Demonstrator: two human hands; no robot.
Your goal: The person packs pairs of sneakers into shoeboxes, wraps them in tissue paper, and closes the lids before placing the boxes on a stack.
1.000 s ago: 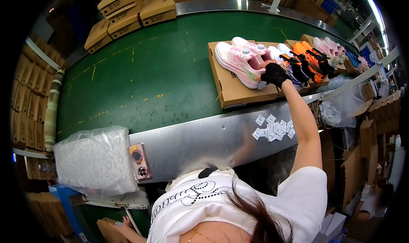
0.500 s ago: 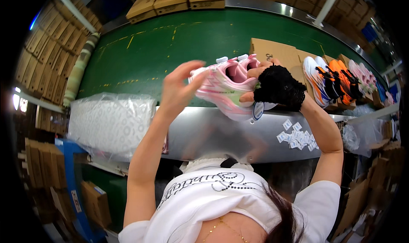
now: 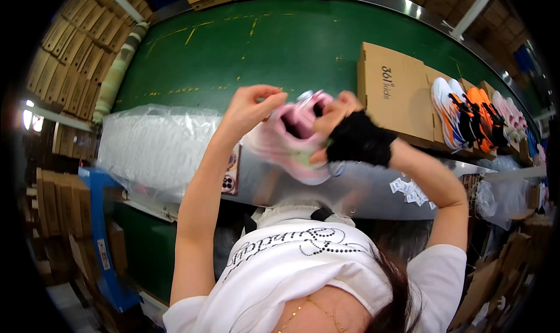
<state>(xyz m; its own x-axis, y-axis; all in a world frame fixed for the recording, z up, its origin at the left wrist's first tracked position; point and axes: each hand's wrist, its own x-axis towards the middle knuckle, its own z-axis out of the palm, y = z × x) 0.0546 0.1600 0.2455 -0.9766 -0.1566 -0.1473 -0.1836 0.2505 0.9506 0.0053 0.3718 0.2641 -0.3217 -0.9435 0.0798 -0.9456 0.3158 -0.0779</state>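
Note:
A pair of pink and white sneakers [image 3: 291, 152], blurred by motion, is held up over the near metal edge of the bench. My right hand [image 3: 344, 131], in a black fingerless glove, grips them at the collars, with the thumb against the side of the nearer one. Beside the toe end, my left hand [image 3: 254, 108] is closed in a pinch close to the shoes' upper. What its fingertips hold, if anything, is too blurred to make out. A round blue-edged tag [image 3: 336, 168] hangs under my right hand, partly hidden.
Right of the shoes stands a brown shoebox [image 3: 394, 93], beyond it white-and-orange sneakers [image 3: 448, 114] and orange ones [image 3: 481, 120]. White paper packets [image 3: 411, 191] lie on the metal edge. Plastic-wrapped white sheets [image 3: 157, 152] and a phone [image 3: 231, 172] are at the left.
The sneakers have come nearer to me and left, tilting with their openings more toward me. My left hand's fingers have drawn from spread to a pinch. The phone shows more now.

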